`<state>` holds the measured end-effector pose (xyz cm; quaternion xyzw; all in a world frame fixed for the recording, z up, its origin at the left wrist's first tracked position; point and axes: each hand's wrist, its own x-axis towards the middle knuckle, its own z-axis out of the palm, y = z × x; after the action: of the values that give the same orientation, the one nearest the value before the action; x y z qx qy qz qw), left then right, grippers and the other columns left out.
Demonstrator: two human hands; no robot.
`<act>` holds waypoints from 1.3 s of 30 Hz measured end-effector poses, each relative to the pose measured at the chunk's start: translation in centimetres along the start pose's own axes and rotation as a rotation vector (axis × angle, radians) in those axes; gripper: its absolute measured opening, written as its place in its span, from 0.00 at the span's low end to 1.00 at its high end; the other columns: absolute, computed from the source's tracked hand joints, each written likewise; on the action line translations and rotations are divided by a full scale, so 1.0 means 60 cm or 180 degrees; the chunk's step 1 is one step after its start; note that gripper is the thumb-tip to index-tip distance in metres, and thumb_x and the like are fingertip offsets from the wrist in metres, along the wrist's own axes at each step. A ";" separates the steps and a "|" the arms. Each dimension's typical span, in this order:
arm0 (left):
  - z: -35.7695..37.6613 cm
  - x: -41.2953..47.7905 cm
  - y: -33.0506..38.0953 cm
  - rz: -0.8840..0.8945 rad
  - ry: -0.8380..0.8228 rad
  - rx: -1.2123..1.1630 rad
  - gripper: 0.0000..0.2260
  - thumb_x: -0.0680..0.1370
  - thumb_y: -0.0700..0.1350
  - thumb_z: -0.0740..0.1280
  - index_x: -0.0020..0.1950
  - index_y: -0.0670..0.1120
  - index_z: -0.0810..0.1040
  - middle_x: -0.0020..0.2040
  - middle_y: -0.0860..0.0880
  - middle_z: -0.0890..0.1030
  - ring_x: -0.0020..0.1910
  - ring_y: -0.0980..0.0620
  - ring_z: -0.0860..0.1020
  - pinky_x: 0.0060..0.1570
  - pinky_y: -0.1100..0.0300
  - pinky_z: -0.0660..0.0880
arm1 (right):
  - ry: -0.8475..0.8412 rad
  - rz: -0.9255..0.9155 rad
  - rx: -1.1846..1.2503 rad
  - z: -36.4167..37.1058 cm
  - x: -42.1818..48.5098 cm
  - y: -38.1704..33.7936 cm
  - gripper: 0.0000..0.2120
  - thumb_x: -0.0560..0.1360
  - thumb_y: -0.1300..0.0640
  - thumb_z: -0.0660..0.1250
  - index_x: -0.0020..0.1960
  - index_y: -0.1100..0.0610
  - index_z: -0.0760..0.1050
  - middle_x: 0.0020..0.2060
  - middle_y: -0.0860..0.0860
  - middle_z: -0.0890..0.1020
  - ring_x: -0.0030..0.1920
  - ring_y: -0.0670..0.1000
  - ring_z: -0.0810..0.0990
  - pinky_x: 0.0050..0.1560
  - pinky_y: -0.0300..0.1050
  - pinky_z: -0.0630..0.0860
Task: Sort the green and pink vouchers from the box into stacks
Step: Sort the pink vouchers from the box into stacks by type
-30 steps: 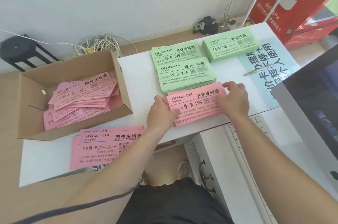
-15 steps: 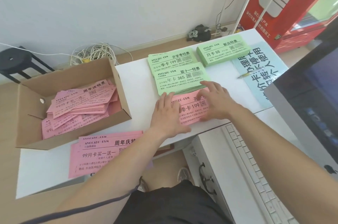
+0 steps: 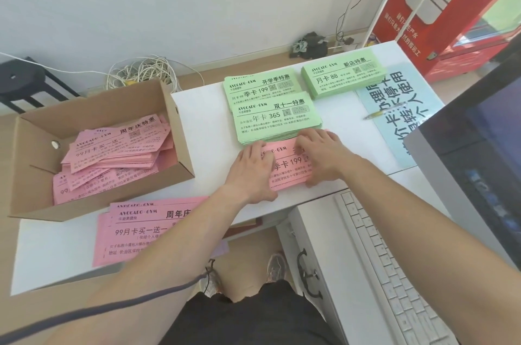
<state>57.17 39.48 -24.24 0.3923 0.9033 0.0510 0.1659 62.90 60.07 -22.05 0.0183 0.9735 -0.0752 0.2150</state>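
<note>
A pink voucher stack (image 3: 290,167) lies near the front edge of the white table (image 3: 203,124). My left hand (image 3: 253,169) lies flat on its left end and my right hand (image 3: 324,155) lies flat on its right end, fingers straight. Just behind it sit two overlapping green stacks (image 3: 275,119), with a third green stack (image 3: 342,76) at the back right. Another pink stack (image 3: 135,232) lies at the front left, partly under my left forearm. The cardboard box (image 3: 180,147) at the left holds several loose pink vouchers (image 3: 112,153).
A pen (image 3: 384,111) lies on a pale blue printed sheet (image 3: 400,116) at the right. A monitor (image 3: 479,164) and white keyboard (image 3: 394,274) stand at the right. Coiled white cable (image 3: 143,71) and a black stool (image 3: 22,82) are beyond the box.
Both hands slid from the ends of the pink stack onto its top and pushed it back against the green stacks. The head camera moved a little; the other stacks have not moved.
</note>
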 end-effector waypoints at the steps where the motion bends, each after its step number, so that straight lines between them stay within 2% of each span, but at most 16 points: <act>1: 0.001 0.001 -0.001 -0.0007 -0.0020 -0.0026 0.29 0.65 0.58 0.76 0.59 0.49 0.70 0.74 0.45 0.59 0.71 0.43 0.62 0.71 0.53 0.61 | -0.0006 -0.0005 -0.0003 0.000 0.000 0.000 0.39 0.58 0.43 0.82 0.62 0.47 0.66 0.69 0.47 0.64 0.72 0.53 0.61 0.75 0.53 0.57; 3: 0.000 0.001 -0.001 -0.0018 -0.0083 -0.0083 0.29 0.65 0.59 0.76 0.59 0.50 0.70 0.75 0.44 0.59 0.72 0.43 0.60 0.72 0.53 0.60 | -0.0011 -0.0017 -0.0054 -0.002 0.000 -0.003 0.40 0.58 0.42 0.82 0.63 0.47 0.66 0.70 0.47 0.64 0.73 0.54 0.61 0.76 0.53 0.57; 6: -0.010 -0.007 -0.002 0.0007 -0.0097 -0.0142 0.34 0.63 0.64 0.76 0.61 0.50 0.70 0.78 0.43 0.54 0.77 0.41 0.53 0.76 0.49 0.54 | -0.0008 0.0085 0.0016 -0.010 -0.010 -0.012 0.42 0.58 0.38 0.82 0.65 0.48 0.67 0.76 0.51 0.58 0.78 0.56 0.52 0.79 0.56 0.51; 8: -0.026 -0.024 -0.007 0.0028 0.0024 -0.0243 0.36 0.64 0.68 0.75 0.63 0.50 0.70 0.79 0.44 0.54 0.78 0.42 0.51 0.77 0.47 0.53 | 0.0148 0.0143 0.0211 -0.019 -0.022 -0.026 0.40 0.60 0.36 0.80 0.66 0.47 0.69 0.77 0.51 0.56 0.78 0.56 0.50 0.79 0.57 0.50; 11: -0.054 -0.071 -0.030 -0.0056 0.0291 -0.0548 0.32 0.67 0.68 0.73 0.63 0.52 0.70 0.77 0.48 0.58 0.77 0.47 0.56 0.73 0.51 0.60 | 0.0503 0.0043 0.0507 -0.027 -0.037 -0.071 0.33 0.64 0.36 0.77 0.64 0.46 0.72 0.75 0.48 0.62 0.76 0.54 0.56 0.75 0.56 0.58; 13: -0.066 -0.112 -0.056 -0.0206 0.0375 -0.0719 0.26 0.70 0.66 0.71 0.61 0.54 0.71 0.75 0.54 0.61 0.74 0.52 0.60 0.64 0.52 0.69 | 0.0667 -0.0114 0.0569 -0.025 -0.042 -0.116 0.30 0.67 0.37 0.76 0.63 0.47 0.73 0.71 0.47 0.66 0.72 0.53 0.60 0.71 0.54 0.62; 15: -0.069 -0.154 -0.087 -0.0364 0.0466 -0.0762 0.22 0.72 0.64 0.71 0.59 0.55 0.71 0.71 0.57 0.65 0.71 0.55 0.64 0.58 0.53 0.73 | 0.0740 -0.0322 0.0575 -0.017 -0.041 -0.167 0.26 0.69 0.38 0.74 0.62 0.48 0.75 0.68 0.47 0.70 0.70 0.53 0.63 0.70 0.53 0.64; 20: -0.058 -0.264 -0.178 -0.0784 0.0746 -0.0933 0.13 0.74 0.58 0.70 0.54 0.55 0.74 0.61 0.57 0.73 0.65 0.55 0.70 0.63 0.54 0.70 | 0.0483 -0.0785 0.0598 0.007 -0.022 -0.293 0.20 0.75 0.40 0.70 0.61 0.50 0.76 0.65 0.48 0.73 0.68 0.53 0.68 0.67 0.51 0.68; 23: -0.043 -0.332 -0.232 -0.1211 0.0809 -0.1037 0.10 0.75 0.55 0.71 0.52 0.56 0.74 0.57 0.57 0.73 0.60 0.55 0.73 0.62 0.51 0.72 | 0.0142 -0.0878 0.0629 0.025 -0.007 -0.366 0.27 0.74 0.39 0.70 0.67 0.50 0.73 0.67 0.49 0.71 0.68 0.53 0.68 0.67 0.51 0.70; 26: -0.028 -0.390 -0.279 -0.1720 0.0951 -0.1159 0.12 0.74 0.53 0.73 0.54 0.54 0.74 0.57 0.56 0.74 0.60 0.52 0.72 0.60 0.51 0.72 | 0.0142 -0.0897 0.0513 0.054 -0.001 -0.429 0.41 0.68 0.35 0.71 0.75 0.51 0.65 0.73 0.51 0.66 0.72 0.56 0.64 0.71 0.54 0.67; 29: -0.011 -0.422 -0.317 -0.2371 0.0946 -0.1281 0.20 0.74 0.52 0.73 0.63 0.48 0.74 0.62 0.49 0.75 0.64 0.46 0.72 0.60 0.51 0.70 | 0.0139 -0.0823 0.0348 0.078 0.004 -0.464 0.47 0.66 0.32 0.70 0.76 0.54 0.62 0.75 0.53 0.63 0.75 0.57 0.60 0.74 0.55 0.63; 33: 0.012 -0.428 -0.333 -0.2876 0.0563 -0.1844 0.37 0.75 0.55 0.73 0.77 0.41 0.62 0.72 0.39 0.70 0.70 0.39 0.71 0.66 0.48 0.69 | 0.0102 -0.0733 0.0322 0.097 0.013 -0.475 0.42 0.72 0.35 0.68 0.77 0.55 0.60 0.75 0.54 0.64 0.75 0.57 0.61 0.75 0.54 0.60; 35: 0.020 -0.423 -0.330 -0.2888 0.0531 -0.1925 0.38 0.75 0.55 0.72 0.78 0.40 0.59 0.72 0.38 0.71 0.69 0.38 0.71 0.63 0.49 0.70 | 0.0092 -0.0734 0.0306 0.101 0.021 -0.477 0.38 0.74 0.39 0.67 0.78 0.55 0.60 0.75 0.53 0.65 0.75 0.57 0.63 0.75 0.53 0.61; 39: 0.027 -0.408 -0.310 -0.2781 0.0576 -0.1897 0.34 0.76 0.52 0.70 0.76 0.42 0.60 0.63 0.41 0.77 0.61 0.39 0.76 0.50 0.53 0.70 | -0.0145 -0.0717 0.0204 0.093 0.038 -0.488 0.39 0.74 0.41 0.70 0.78 0.53 0.59 0.72 0.54 0.69 0.71 0.59 0.69 0.72 0.55 0.64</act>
<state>60.44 8.88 -23.55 -0.0903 0.9395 0.2651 0.1973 61.19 30.28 -23.97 -0.0861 0.9614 -0.1303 0.2265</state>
